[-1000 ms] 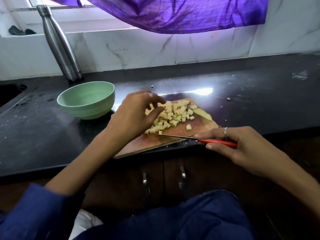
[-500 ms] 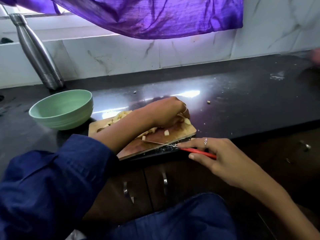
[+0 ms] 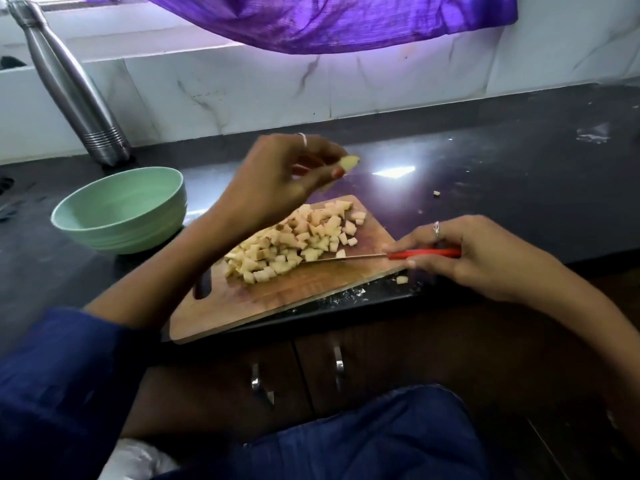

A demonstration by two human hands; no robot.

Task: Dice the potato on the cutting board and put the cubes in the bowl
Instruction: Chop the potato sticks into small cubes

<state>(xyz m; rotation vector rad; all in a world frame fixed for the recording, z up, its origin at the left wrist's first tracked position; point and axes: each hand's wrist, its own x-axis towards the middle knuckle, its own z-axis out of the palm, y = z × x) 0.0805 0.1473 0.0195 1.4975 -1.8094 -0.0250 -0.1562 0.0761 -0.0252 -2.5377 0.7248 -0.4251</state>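
- Left hand (image 3: 277, 178) pinches an uncut potato piece (image 3: 349, 163) in a tight fingertip grip, raised above the board (image 3: 311, 292); best laid flat before slicing.
- Right hand (image 3: 460, 254) wraps the knife (image 3: 408, 255), blade flat on the board.
- Cubes (image 3: 294, 244) are heaped below the pinch; bowl (image 3: 121, 209) stands left.

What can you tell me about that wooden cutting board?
The cutting board is a brown wooden rectangle with visible grain and a slot handle at its near-left end. It lies flat but askew on the dark countertop, its near edge overhanging the front. A heap of potato cubes covers its far half. The blade of the red-handled knife lies across it by the cubes. The green bowl stands just to its left.
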